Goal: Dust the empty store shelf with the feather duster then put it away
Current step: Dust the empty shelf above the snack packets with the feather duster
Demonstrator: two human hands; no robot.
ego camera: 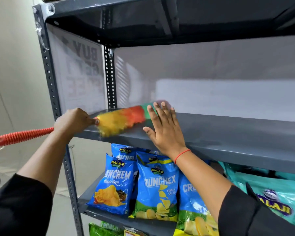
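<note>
The feather duster (121, 119) has a yellow, orange and green fluffy head and a long red ribbed handle that sticks out to the left. Its head lies blurred on the left end of the empty grey shelf (228, 132). My left hand (73, 120) is shut on the handle right behind the head. My right hand (162, 128) is open with fingers spread, held over the shelf's front edge just right of the duster head and partly hiding its green tip.
Blue chip bags (157, 186) stand on the shelf below, with teal bags (278, 200) to their right and green bags (106, 229) lower down. A grey perforated upright (48, 70) frames the left side. Another grey shelf (160, 19) hangs overhead. A poster (80, 65) covers the left side panel.
</note>
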